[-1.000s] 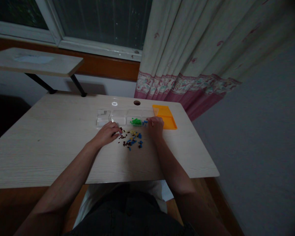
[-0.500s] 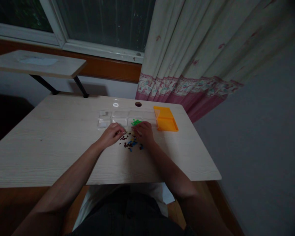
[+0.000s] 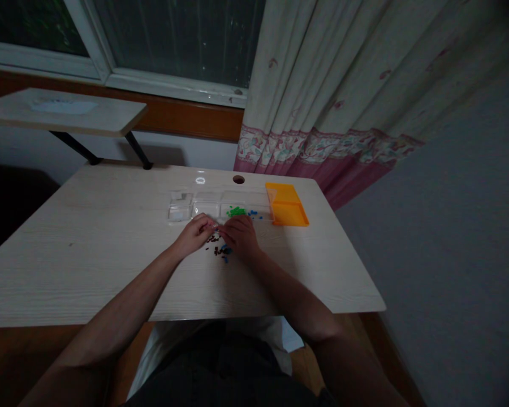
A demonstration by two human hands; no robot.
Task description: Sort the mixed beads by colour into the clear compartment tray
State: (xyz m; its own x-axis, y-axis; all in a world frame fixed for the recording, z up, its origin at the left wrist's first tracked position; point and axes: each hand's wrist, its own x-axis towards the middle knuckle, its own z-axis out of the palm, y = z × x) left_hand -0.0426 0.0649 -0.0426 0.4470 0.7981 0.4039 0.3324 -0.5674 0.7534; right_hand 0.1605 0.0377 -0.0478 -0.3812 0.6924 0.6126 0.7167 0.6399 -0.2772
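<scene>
Small dark brown pieces (image 3: 214, 239) and a few blue pieces (image 3: 225, 249) lie loose on the table in front of my hands. My left hand (image 3: 195, 233) is closed, thumb and fingers pinched together at the pile's far edge. Fingertip to fingertip with it, my right hand (image 3: 241, 236) reaches over the pile with bent, closed fingers and hides part of it. What either pinch holds is too small to make out. Behind the hands is a clear compartment box (image 3: 206, 210). Green pieces (image 3: 236, 211) fill one front compartment, with blue pieces (image 3: 253, 213) in the one right of it.
An orange plastic case or lid (image 3: 289, 206) lies at the box's right end. A round cable hole (image 3: 238, 180) is near the table's back edge. The raised shelf (image 3: 63, 113) stands back left on black legs, and a curtain (image 3: 322, 113) hangs behind the table.
My right hand has moved left and slightly nearer, from the box's front edge to my left fingertips. Blue pieces in the right compartment now show. My left hand has barely moved.
</scene>
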